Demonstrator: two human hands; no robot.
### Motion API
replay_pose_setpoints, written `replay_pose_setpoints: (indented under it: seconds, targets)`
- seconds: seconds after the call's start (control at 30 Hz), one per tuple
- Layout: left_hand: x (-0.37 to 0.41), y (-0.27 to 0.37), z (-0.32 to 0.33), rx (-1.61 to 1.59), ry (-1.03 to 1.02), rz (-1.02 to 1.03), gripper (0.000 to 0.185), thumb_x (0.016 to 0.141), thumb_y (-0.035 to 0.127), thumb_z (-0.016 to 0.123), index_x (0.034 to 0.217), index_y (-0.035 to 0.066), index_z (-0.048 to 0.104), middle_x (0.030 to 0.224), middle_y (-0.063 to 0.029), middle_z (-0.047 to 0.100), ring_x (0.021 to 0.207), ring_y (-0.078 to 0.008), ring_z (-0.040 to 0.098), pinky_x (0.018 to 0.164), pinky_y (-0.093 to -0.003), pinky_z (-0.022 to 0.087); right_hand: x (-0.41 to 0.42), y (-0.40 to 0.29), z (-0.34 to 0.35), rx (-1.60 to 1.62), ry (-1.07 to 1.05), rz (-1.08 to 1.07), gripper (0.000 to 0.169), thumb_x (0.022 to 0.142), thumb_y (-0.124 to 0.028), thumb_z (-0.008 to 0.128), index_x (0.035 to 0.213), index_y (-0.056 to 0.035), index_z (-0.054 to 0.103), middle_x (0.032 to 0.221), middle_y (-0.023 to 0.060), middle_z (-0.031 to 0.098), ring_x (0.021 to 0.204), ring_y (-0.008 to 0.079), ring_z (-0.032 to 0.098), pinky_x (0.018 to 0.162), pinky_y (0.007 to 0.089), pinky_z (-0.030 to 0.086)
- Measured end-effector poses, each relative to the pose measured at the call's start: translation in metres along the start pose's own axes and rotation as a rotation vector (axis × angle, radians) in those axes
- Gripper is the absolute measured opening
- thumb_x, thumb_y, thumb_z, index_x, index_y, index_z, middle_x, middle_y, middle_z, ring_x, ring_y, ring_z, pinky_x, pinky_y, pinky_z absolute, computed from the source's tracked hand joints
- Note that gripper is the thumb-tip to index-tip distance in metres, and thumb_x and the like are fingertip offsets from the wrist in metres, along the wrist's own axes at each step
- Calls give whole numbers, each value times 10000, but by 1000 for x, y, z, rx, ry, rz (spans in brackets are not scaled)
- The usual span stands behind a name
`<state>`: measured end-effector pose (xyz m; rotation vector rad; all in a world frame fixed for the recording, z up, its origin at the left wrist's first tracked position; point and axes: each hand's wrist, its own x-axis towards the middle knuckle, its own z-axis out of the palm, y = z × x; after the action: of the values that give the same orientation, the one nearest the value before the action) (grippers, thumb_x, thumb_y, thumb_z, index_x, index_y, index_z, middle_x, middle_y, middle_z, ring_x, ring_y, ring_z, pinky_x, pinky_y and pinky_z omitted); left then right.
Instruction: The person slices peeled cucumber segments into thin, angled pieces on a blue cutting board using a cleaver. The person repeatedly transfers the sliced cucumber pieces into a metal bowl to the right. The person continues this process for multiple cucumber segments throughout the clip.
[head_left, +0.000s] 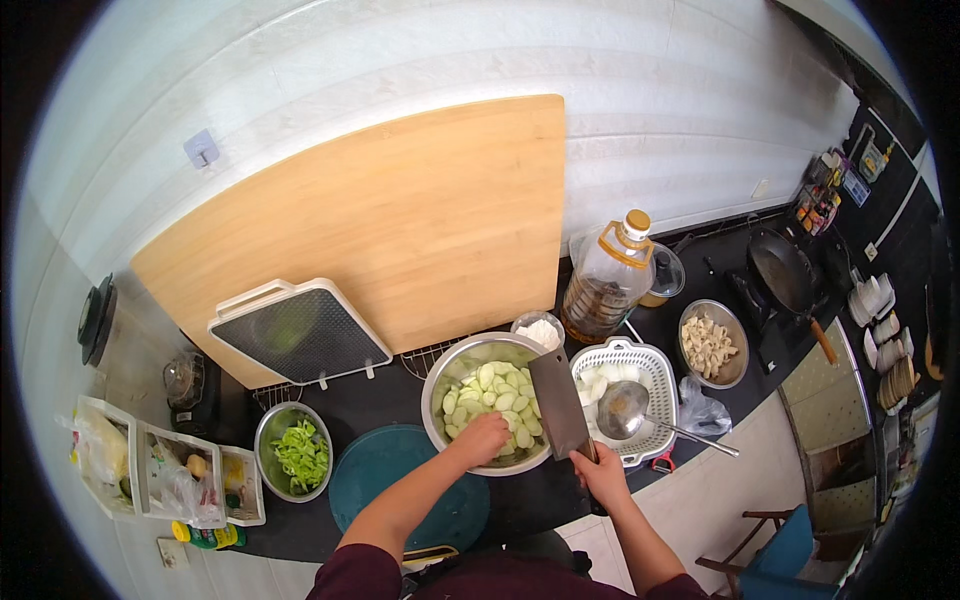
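My right hand (604, 477) grips the handle of a broad cleaver (557, 405). Its blade points away from me, over the right rim of a large steel bowl (435, 442). Inside that bowl lie many pale green vegetable slices (501, 388). My left hand (484, 435) reaches over the near rim into them; its fingertips are partly hidden, so whether they hold a slice is unclear. Just right of the blade, a white plastic colander basket (664, 390) contains white pieces, with a steel ladle (624, 411) lying across it.
A round teal board (375, 480) lies left of my arm, beside a steel bowl of chopped greens (301, 457). Behind stand a small bowl of white powder (541, 330) and an oil bottle (609, 289). Further right are a bowl of pale chunks (709, 345) and a wok (781, 268).
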<state>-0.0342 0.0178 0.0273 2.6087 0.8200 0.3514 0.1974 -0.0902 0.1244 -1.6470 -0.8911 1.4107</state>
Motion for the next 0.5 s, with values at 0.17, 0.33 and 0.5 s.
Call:
replay_pose_setpoints:
  seconds: [0.17, 0.33, 0.5]
  targets:
    - [9, -10, 20, 99, -63, 42, 161, 608, 85, 630, 768, 77, 615, 782, -44, 550, 857, -243, 498, 744, -356, 427, 0, 8, -6, 10, 4, 15, 165, 832, -167, 632, 776, -28, 562, 576, -6, 517, 439, 66, 451, 407, 224, 362]
    - [22, -4, 6, 196, -212, -31, 287, 532, 110, 669, 815, 95, 625, 900, -61, 536, 935, -245, 478, 820, -348, 392, -4, 5, -9, 32, 26, 28, 162, 829, -159, 635, 772, -30, 556, 576, -7, 516, 439, 63, 449, 404, 220, 360]
    - [28, -1, 12, 213, -250, -2, 266, 545, 105, 648, 807, 91, 607, 888, -63, 529, 937, -247, 474, 822, -338, 379, -7, 8, -8, 45, 42, 11, 162, 828, -154, 636, 763, -35, 547, 577, -6, 518, 439, 63, 449, 403, 219, 361]
